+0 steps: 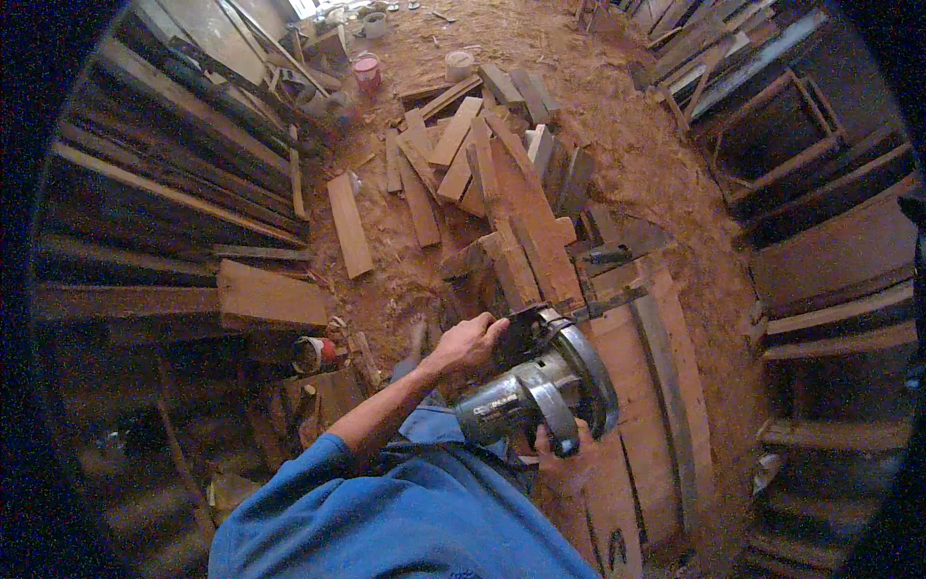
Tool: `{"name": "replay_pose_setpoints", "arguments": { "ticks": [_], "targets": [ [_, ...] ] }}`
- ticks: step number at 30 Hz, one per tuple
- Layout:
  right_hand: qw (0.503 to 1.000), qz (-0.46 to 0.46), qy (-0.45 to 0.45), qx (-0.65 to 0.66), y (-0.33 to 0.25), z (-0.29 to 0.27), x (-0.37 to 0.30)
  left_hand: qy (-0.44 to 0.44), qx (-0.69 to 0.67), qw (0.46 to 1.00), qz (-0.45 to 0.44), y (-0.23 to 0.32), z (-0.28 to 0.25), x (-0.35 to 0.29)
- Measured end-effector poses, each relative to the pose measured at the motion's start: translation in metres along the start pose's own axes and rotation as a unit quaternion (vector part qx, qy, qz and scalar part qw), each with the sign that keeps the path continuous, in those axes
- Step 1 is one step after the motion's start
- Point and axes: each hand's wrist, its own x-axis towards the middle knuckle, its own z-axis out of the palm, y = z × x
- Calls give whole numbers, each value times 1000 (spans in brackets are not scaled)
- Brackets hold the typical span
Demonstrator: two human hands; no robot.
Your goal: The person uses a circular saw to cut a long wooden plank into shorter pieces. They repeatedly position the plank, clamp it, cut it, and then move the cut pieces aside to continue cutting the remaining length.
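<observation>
A circular saw [526,398] with a grey-green motor housing and a rounded metal blade guard rests over the wood in front of my body. My right hand [562,461] is wrapped round its rear handle, partly hidden by the saw. Farther forward and to the left, my left hand [467,344] is closed at the saw's dark front part, its thumb on top; its other fingertips are hidden. Broad reddish-brown boards [683,386] lie beneath and to the right of the saw. Two narrower wood pieces [516,261] extend away just beyond it. The blade is hidden.
Cut wood blocks [453,135] are heaped ahead on the sawdust-covered floor [617,106]. A loose plank [349,224] lies left of them. Timber racks line the left [174,183] and right [830,318]. A red bucket [367,73] stands at the far left.
</observation>
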Motion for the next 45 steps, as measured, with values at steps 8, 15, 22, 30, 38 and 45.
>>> {"name": "replay_pose_setpoints", "arguments": {
  "ticks": [8, 15, 22, 30, 38, 45],
  "targets": [
    [994, 82, -64, 44, -20, 34, 11, -12, -26, 999, 38, -25, -25, 25],
    [994, 88, -64, 27, -26, 42, 20, -30, -34, 997, 55, -33, -32, 31],
    [991, 117, -58, 40, -37, 48, 23, -32, -23, 996, 75, -39, -38, 36],
    [985, 143, -53, 80, -26, 61, 24, -36, -27, 997, 64, -36, -51, 41],
    [993, 98, -66, 30, -30, 58, 31, -44, -22, 997, 57, -34, -54, 42],
    [992, 102, -69, 17, -42, 53, 42, -39, -13, 997, 68, -32, -58, 44]
  ]
}}
